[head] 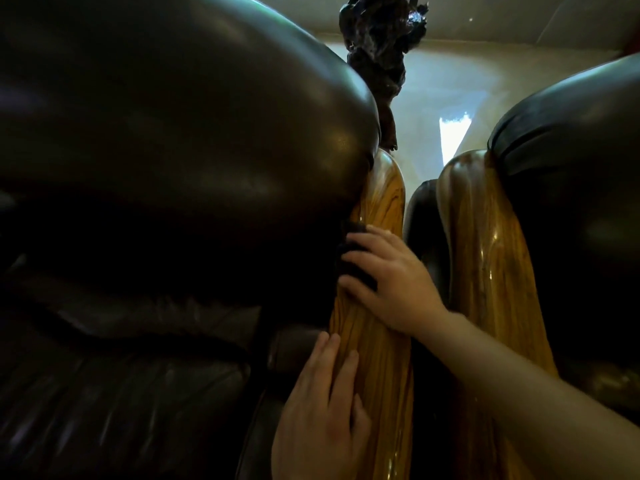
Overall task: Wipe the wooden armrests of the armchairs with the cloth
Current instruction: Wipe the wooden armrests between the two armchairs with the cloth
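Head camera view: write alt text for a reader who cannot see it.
A person's right hand presses a dark cloth against the glossy wooden armrest of a dark leather armchair, while the left hand rests flat lower on the same armrest. A second wooden armrest of a neighbouring armchair stands just to the right.

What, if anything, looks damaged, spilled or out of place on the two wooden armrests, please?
Nothing stands out. The left glossy wooden armrest and the right glossy wooden armrest look intact and shiny. The right hand presses a dark cloth on the left one; the left hand rests flat below it.
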A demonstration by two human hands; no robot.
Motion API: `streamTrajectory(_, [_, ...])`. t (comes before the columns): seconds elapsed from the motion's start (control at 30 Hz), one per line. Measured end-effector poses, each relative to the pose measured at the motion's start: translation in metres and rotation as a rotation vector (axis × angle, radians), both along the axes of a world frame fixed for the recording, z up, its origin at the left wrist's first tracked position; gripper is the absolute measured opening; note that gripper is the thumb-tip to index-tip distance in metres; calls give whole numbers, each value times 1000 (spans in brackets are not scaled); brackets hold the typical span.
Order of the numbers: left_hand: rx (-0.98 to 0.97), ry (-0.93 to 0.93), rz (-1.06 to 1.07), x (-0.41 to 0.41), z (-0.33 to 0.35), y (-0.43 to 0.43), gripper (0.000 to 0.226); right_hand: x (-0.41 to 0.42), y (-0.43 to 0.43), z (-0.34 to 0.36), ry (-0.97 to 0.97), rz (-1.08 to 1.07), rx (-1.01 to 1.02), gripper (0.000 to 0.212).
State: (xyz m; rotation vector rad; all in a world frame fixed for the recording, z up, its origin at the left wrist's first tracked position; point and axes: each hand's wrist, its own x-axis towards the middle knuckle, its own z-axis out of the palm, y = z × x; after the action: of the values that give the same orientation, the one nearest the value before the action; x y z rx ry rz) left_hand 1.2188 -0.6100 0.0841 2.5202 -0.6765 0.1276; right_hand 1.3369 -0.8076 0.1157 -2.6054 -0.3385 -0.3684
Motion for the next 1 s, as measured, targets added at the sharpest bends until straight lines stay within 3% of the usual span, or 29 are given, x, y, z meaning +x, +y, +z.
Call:
streamTrajectory(0.2, [29, 31, 6, -1, 5, 2, 49, 59, -12, 18, 139, -308, 83, 43])
streamTrajectory(0.27, [40, 28, 2, -2, 4, 2, 48, 25, -1, 11, 94, -211, 34, 37])
streamTrajectory(0.37, [79, 14, 4, -2, 6, 2, 47, -57, 15, -1, 29, 106, -105, 29])
streamTrajectory(0.43, [82, 8, 6, -2, 5, 2, 47, -60, 7, -2, 46, 214, -183, 31])
streamTrajectory(0.57, [70, 5, 24, -3, 5, 0, 46, 13, -4, 17, 76, -184, -108, 41])
streamTrajectory(0.63, [74, -8, 20, -2, 5, 0, 46, 18, 6, 18, 118, -285, -44, 41])
streamTrajectory(0.77, [108, -52, 12, -3, 8, 0, 45, -60, 20, 1, 25, 97, -168, 31])
streamTrajectory(0.83, [105, -66, 5, -1, 6, 0, 47, -55, 4, 3, 21, 164, -228, 33])
streamTrajectory(0.93, [99, -60, 9, -3, 5, 0, 48, -22, 2, 13, 84, -136, -136, 36])
streamTrajectory(1.0, [106, -64, 12, -3, 10, 0, 46, -29, 24, 11, 92, -215, -123, 35])
